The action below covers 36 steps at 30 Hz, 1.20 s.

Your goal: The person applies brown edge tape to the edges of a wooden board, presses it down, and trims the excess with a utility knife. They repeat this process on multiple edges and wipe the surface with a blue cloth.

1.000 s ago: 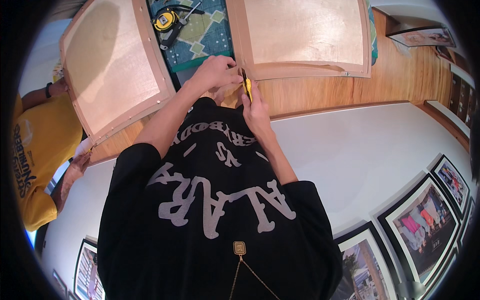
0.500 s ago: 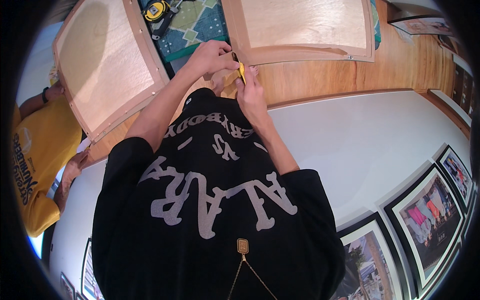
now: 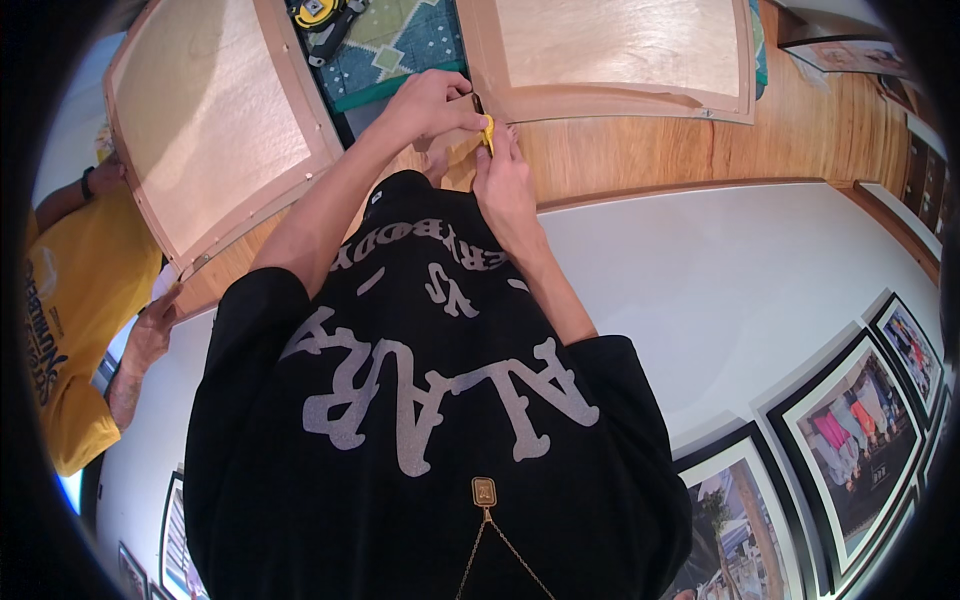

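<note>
Yellow-and-black hand tool [image 3: 487, 132], slim, held in right hand [image 3: 507, 180], fingers wrapped narrow around it. Yellow body, dark far end pointing away from the wearer, beside the left fingertips; exact tip too small to tell. Tool sits at the near left corner of the right panel [image 3: 615, 45].

Left hand [image 3: 430, 105]: fingers curled in close together at that same corner; cannot tell whether they pinch anything.

Right panel: pale, wood-toned sheet, glossy where light hits, brown strip border all round. Near strip looks uneven, with a raised fold and a thin shadow on its inner edge. Small metal fitting [image 3: 707, 114] on the near border, toward the right.

Left panel [image 3: 200, 130]: similar pale sheet and brown border, small fixings along the right edge, dark shadow at its far part. Co-worker in yellow shirt [image 3: 90, 310] at its left, one hand near the panel's left edge, the other by its near corner.

Between panels: green patterned cloth [image 3: 390, 60], with yellow-and-black tape measure [image 3: 318, 12] and dark-handled tool [image 3: 335, 38] at its far left. Wooden floor [image 3: 640, 155] on the near side.
</note>
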Tool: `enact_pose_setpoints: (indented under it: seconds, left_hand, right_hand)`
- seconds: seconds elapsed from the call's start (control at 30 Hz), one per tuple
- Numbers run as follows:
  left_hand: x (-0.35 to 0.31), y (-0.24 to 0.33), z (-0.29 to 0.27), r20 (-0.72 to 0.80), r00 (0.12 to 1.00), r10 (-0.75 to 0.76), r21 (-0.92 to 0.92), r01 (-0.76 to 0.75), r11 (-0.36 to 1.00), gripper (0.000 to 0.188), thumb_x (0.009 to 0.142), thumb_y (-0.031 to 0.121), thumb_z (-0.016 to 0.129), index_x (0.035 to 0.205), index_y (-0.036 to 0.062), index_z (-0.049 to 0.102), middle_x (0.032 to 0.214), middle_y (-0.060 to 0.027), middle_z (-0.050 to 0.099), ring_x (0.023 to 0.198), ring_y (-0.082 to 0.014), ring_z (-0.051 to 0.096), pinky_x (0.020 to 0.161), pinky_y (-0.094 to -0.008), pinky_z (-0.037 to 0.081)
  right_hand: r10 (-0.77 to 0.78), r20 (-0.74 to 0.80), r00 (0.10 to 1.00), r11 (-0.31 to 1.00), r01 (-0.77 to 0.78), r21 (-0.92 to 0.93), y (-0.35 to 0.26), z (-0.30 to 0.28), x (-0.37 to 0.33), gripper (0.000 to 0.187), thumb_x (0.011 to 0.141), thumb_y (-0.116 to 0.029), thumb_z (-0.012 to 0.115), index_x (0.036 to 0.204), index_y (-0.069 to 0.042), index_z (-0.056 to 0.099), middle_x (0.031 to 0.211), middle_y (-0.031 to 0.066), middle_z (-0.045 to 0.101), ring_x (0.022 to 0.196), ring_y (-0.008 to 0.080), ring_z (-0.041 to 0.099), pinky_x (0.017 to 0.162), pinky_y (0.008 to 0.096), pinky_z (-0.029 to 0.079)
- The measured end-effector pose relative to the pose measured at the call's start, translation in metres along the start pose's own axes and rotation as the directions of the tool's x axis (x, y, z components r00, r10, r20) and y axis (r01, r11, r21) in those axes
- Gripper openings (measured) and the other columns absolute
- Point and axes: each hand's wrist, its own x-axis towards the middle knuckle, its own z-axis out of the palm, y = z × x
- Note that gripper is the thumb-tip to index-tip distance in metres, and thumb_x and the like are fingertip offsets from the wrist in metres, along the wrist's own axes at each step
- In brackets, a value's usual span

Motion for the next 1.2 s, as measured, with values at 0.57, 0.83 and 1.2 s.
enact_pose_setpoints:
  seconds: [0.57, 0.83, 1.2]
  left_hand:
    - [-0.035, 0.032, -0.025, -0.176, 0.972, 0.152, 0.286, -0.097, 0.953, 0.074, 0.071, 0.036, 0.080, 0.140, 0.0289, 0.053, 0.104, -0.0133, 0.072, 0.098, -0.0317, 0.069, 0.085, -0.0395, 0.053]
    - [0.095, 0.043, -0.004, -0.359, 0.383, 0.851, 0.861, -0.216, 0.460, 0.044, 0.082, 0.016, 0.067, 0.125, 0.0230, 0.063, 0.105, -0.0001, 0.068, 0.100, -0.0242, 0.061, 0.090, -0.0422, 0.044]
    - [-0.005, 0.017, 0.093, -0.729, 0.685, 0.002, 0.070, 0.072, 0.995, 0.052, 0.073, 0.011, 0.069, 0.124, 0.0062, 0.061, 0.100, -0.0138, 0.061, 0.080, -0.0292, 0.063, 0.074, -0.0401, 0.053]
  right_hand:
    - [0.280, -0.226, 0.933, 0.960, -0.275, 0.054, 0.026, -0.034, -0.048, 0.036, 0.090, -0.013, 0.063, 0.121, 0.003, 0.053, 0.097, 0.0255, 0.063, 0.085, 0.0410, 0.063, 0.074, 0.0450, 0.051]
    - [0.520, -0.458, 0.721, 0.839, -0.331, 0.432, 0.098, -0.146, 0.038, 0.030, 0.082, -0.016, 0.072, 0.097, 0.000, 0.051, 0.082, 0.0130, 0.058, 0.077, 0.0266, 0.060, 0.073, 0.0415, 0.048]
    - [0.388, -0.573, 0.722, 0.917, -0.242, 0.316, 0.181, -0.201, 0.109, 0.033, 0.074, -0.010, 0.071, 0.096, 0.002, 0.049, 0.073, 0.0121, 0.058, 0.052, 0.0204, 0.058, 0.050, 0.0346, 0.048]
